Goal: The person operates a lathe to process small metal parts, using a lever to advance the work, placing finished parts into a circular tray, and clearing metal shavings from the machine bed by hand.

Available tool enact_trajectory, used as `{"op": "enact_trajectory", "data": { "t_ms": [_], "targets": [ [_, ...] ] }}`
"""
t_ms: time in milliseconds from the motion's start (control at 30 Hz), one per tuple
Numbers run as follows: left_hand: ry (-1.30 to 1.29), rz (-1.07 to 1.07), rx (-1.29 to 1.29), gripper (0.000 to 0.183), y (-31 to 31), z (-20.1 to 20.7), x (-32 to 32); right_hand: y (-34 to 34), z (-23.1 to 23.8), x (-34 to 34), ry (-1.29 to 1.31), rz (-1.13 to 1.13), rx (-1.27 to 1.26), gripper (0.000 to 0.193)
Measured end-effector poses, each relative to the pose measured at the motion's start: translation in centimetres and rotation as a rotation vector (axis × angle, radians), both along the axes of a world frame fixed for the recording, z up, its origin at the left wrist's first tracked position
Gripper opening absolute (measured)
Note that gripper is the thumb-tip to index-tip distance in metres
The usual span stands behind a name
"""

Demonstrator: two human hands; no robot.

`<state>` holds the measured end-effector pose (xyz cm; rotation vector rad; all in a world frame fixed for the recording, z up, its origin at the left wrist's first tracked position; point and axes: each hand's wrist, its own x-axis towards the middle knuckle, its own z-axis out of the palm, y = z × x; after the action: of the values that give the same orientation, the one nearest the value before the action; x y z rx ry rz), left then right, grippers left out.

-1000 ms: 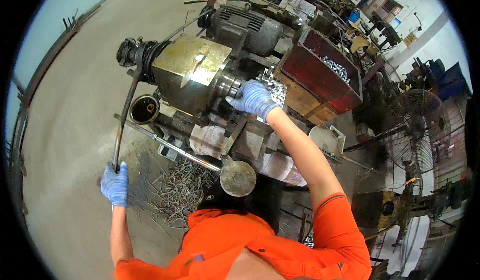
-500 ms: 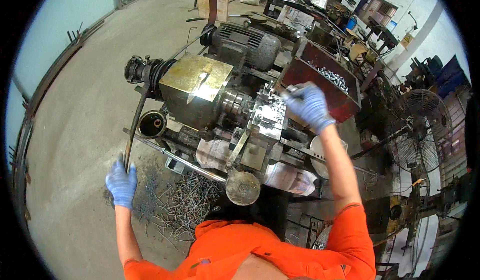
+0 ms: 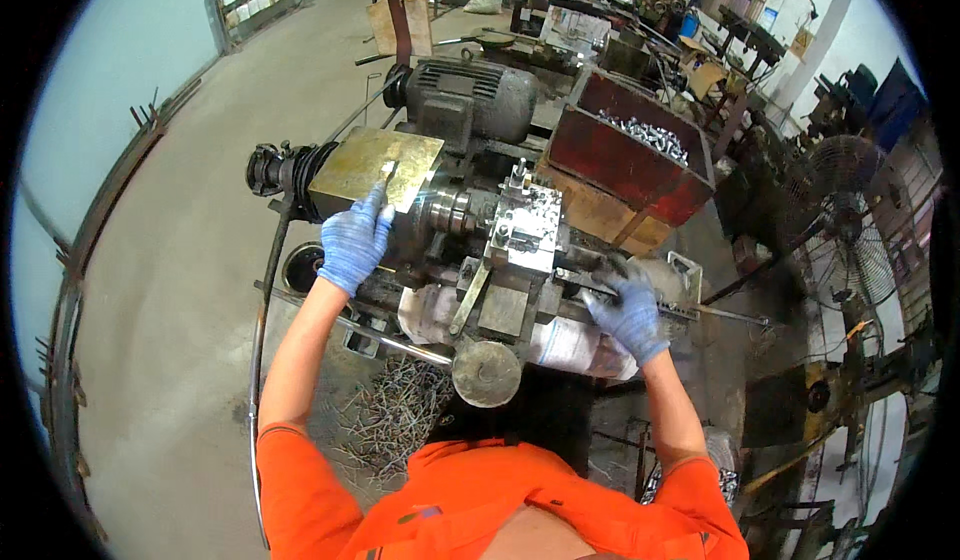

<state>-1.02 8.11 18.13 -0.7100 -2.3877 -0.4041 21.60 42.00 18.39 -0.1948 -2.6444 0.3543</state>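
My left hand [image 3: 355, 242], in a blue-grey knit glove, reaches over the brass-coloured cover [image 3: 345, 165] of a lathe headstock. Its index finger is stretched out to a small flat tool [image 3: 389, 170] lying there, with the thumb held apart. That finger hides the tool's lower part. Lower right of the slide, my right hand [image 3: 632, 318], gloved and darkened at the fingers, hovers by the lathe bed with fingers apart and nothing visible in them. Between the hands are the round chuck [image 3: 450, 210] and the shiny cross slide [image 3: 527, 222], strewn with metal chips.
A red bin [image 3: 610, 155] of small metal parts stands behind the slide on a wooden box. A motor [image 3: 470, 100] sits behind the headstock. Near me are a round disc [image 3: 486, 373], a flat lever [image 3: 470, 298] and metal scrap [image 3: 395, 410] on the floor. A fan [image 3: 840, 215] stands right.
My left hand has moved from beside the dark rod at left up to the tool on the cover. My right hand, earlier near the bin with a small metal part, has come down toward me.
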Motion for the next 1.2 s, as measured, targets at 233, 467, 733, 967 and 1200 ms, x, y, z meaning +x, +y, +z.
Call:
{"op": "enact_trajectory", "data": {
  "t_ms": [233, 467, 733, 967, 1200],
  "targets": [
    [0.119, 0.036, 0.201, 0.024, -1.5, 2.1, 2.1, 4.2, -6.1, 6.9, -0.011, -0.103, -0.317, 0.030],
    [-0.051, -0.337, 0.291, 0.023, 5.2, 2.2, 6.8, 4.0, -7.0, 9.4, -0.057, -0.146, -0.473, 0.025],
    [-0.205, -0.224, 0.057, 0.023, 9.7, -1.9, 6.5, 3.7, -7.0, 10.2, 0.053, -0.126, -0.358, 0.021],
    [-0.019, -0.268, 0.150, 0.019, 6.4, -1.1, 6.7, 5.0, -9.1, 11.5, 0.089, -0.130, -0.406, 0.021],
    [0.256, -0.107, 0.312, 0.020, 1.9, 2.8, 3.3, 3.9, -6.7, 13.3, 0.033, -0.257, -0.472, 0.020]
  ]
}}
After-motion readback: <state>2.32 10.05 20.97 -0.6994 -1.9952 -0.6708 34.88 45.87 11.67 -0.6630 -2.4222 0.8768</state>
